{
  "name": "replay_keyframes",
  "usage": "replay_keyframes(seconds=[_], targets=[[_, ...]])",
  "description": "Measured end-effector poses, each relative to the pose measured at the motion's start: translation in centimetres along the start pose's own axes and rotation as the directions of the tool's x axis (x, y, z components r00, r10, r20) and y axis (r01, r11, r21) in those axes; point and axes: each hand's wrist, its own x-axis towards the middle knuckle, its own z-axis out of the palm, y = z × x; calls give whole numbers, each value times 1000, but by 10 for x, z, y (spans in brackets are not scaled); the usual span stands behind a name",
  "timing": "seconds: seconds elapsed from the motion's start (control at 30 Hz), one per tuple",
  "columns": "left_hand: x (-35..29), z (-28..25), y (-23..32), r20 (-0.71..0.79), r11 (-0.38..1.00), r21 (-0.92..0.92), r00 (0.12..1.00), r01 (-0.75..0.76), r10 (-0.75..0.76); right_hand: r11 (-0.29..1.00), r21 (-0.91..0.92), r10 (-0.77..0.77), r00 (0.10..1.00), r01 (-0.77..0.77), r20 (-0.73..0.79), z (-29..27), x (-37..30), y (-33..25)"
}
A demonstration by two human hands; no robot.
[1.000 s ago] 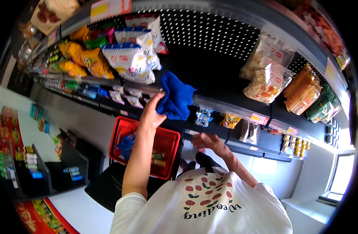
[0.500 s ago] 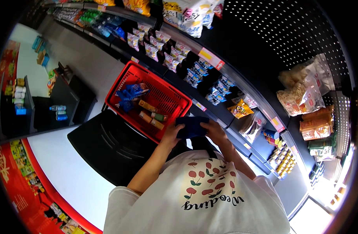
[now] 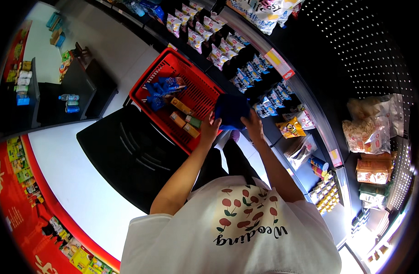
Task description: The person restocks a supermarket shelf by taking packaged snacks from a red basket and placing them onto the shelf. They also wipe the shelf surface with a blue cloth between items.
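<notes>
A dark blue, soft-looking packet (image 3: pixel 232 112) is held up between my two hands, its exact kind too dark to make out. My left hand (image 3: pixel 210 129) grips its left edge, fingers mostly behind it. On the right edge, my right hand (image 3: pixel 254 126) closes with the thumb in front. Just beyond and left of them is a red shopping basket (image 3: pixel 148 73), partly covered by the packet. Inside it lie shiny blue packets (image 3: pixel 160 91) and several small boxes (image 3: pixel 182 106), orange-brown and green.
Black shelving on the right carries rows of small white snack bags (image 3: pixel 201 31), blue snack bags (image 3: pixel 253 71) and a yellow bag (image 3: pixel 291 128). A black curved panel (image 3: pixel 122 155) stands left of my legs. Clear bags of food (image 3: pixel 367 132) hang at the far right.
The packet has been raised and tilted, now looking rounder, with both hands moving farther from my body. My view has shifted, so basket and shelf sit differently.
</notes>
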Motion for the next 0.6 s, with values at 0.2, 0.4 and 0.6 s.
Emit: replay_keyframes(seconds=[0.2,0.4,0.6], targets=[[-19,-51,-53,-91,985,167,994,-52,68,965,-255,80,996,-70,28,11,11,91],[-29,-108,-67,-153,942,310,985,125,-80,967,-27,256,956,-255,141,-1,-41,127],[24,-137,22,-174,742,660,937,-117,302,949,-293,220,909,-116,353,-10,-91,139]])
